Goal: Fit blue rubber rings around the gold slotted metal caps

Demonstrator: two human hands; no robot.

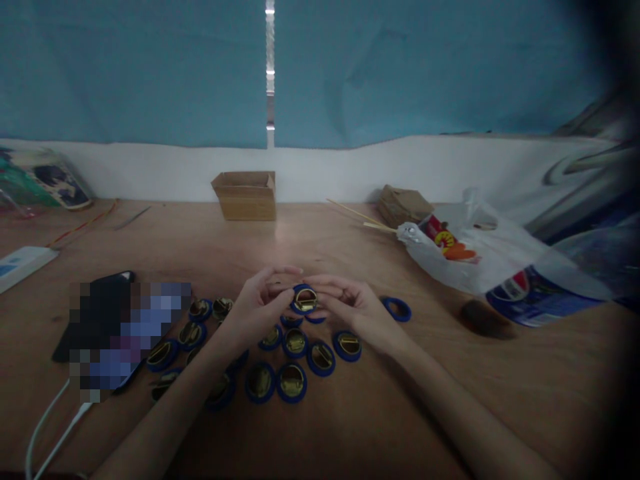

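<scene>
Left hand (260, 308), right hand (361, 305): fingertips pinch one badge (305, 299), dial centre | it looks already ringed, probably near done | other badges (292, 382), 5 to 9 o'clock, appear ringed, done | bare ring (391, 315), 3 o'clock, seemingly left unfilled

There are over a dozen round badges (291, 382), two phones (100, 317), one bottle (540, 295), one carton (249, 201)
</scene>
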